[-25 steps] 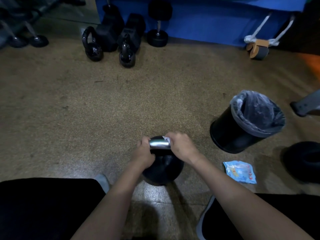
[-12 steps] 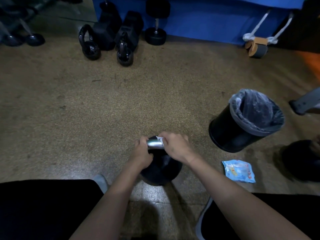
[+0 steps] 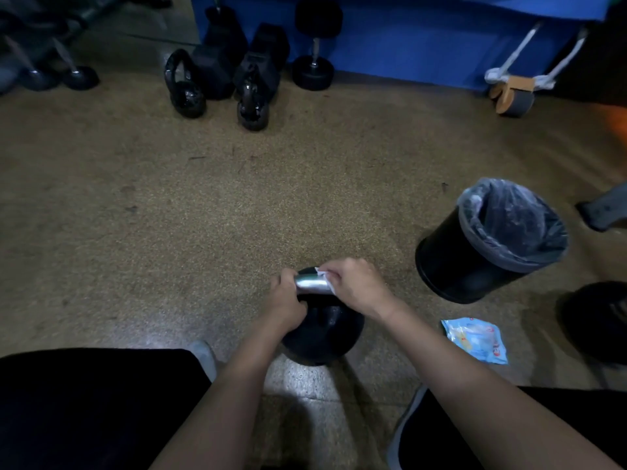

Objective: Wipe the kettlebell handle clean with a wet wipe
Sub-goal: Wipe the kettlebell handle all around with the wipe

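A black kettlebell (image 3: 322,337) stands on the speckled floor between my knees. Its shiny silver handle (image 3: 312,284) runs left to right at the top. My left hand (image 3: 286,300) is closed around the handle's left end. My right hand (image 3: 356,286) grips the right end with a white wet wipe (image 3: 324,274) pressed against the metal; only a crumpled edge of the wipe shows under the fingers. The short middle stretch of the handle is bare between the two hands.
A black bin with a grey liner (image 3: 488,245) stands to the right. A light-blue wipe packet (image 3: 476,339) lies on the floor near my right forearm. Two small kettlebells (image 3: 186,86) and dumbbells (image 3: 314,49) sit by the blue mat at the back. A dark weight (image 3: 597,320) sits at the right edge.
My right hand with the wipe has shifted slightly along the handle's right end. The left hand keeps its hold and the kettlebell stays in place.
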The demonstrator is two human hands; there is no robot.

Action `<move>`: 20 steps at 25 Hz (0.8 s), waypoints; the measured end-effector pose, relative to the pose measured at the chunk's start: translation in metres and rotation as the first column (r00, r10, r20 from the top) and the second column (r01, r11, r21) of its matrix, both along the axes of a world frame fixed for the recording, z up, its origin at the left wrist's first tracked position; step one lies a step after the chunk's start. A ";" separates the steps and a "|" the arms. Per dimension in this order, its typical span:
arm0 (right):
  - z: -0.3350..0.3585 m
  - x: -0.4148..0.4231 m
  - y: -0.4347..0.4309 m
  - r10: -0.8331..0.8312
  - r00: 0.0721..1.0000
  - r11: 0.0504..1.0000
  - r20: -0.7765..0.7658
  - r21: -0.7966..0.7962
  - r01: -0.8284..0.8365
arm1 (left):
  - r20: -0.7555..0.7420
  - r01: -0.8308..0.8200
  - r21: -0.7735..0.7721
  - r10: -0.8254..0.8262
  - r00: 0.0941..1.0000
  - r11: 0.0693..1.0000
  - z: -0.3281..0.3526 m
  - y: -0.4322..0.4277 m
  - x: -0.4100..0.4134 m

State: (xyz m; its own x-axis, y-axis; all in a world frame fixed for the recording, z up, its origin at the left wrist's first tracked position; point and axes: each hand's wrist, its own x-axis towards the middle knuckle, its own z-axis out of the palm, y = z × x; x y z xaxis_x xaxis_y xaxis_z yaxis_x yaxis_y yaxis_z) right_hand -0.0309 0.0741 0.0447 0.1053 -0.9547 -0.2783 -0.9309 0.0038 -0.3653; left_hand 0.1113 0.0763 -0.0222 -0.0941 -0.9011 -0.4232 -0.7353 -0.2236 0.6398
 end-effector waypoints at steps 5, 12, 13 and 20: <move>0.003 -0.001 -0.006 -0.069 0.997 0.995 0.034 0.079 0.067 | -0.009 -0.001 0.004 0.001 1.000 1.000 -0.002 0.000 0.000; 0.002 -0.005 -0.010 -0.044 0.999 0.983 -0.031 0.179 0.049 | -0.004 -0.008 0.000 0.008 1.000 1.000 0.000 0.000 -0.001; 0.004 -0.002 -0.010 -0.016 0.999 0.984 -0.037 0.178 0.022 | -0.003 -0.005 -0.001 0.005 1.000 1.000 0.000 0.000 -0.001; 0.006 -0.002 -0.014 -0.105 0.992 0.987 0.072 0.132 0.095 | -0.029 0.001 0.002 -0.001 1.000 1.000 0.000 -0.002 0.000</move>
